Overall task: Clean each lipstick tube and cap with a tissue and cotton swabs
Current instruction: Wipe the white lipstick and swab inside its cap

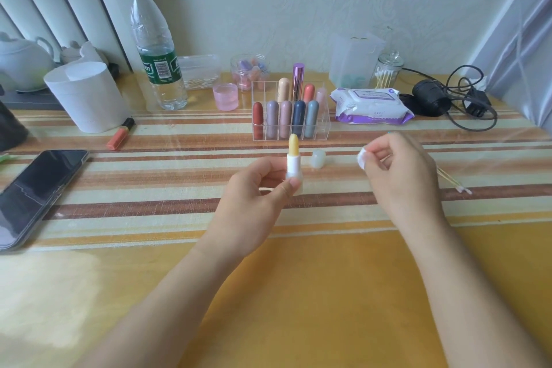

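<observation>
Upright uncapped white lipstick tube [293, 163], yellow tip up, between left fingers [291, 187]; tissue wad [362, 158] at right fingertips [372, 148]; pale cap [317, 159] between both.

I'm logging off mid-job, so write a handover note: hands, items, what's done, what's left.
Left hand grips the uncapped yellow lipstick upright. Right hand pinches a tissue wad, apart from it. Cap stands on the table; cotton swabs lie beside the right hand. Done: cap off. Left: wipe tube and cap, recap. Nine lipsticks stand in the organizer, cleaned or not unclear.

Open room lies along the surface's [298, 293] near edge; phone [35, 194] blocks the left edge, organizer [325, 125] the far middle, cotton swabs [454, 184] the right.
</observation>
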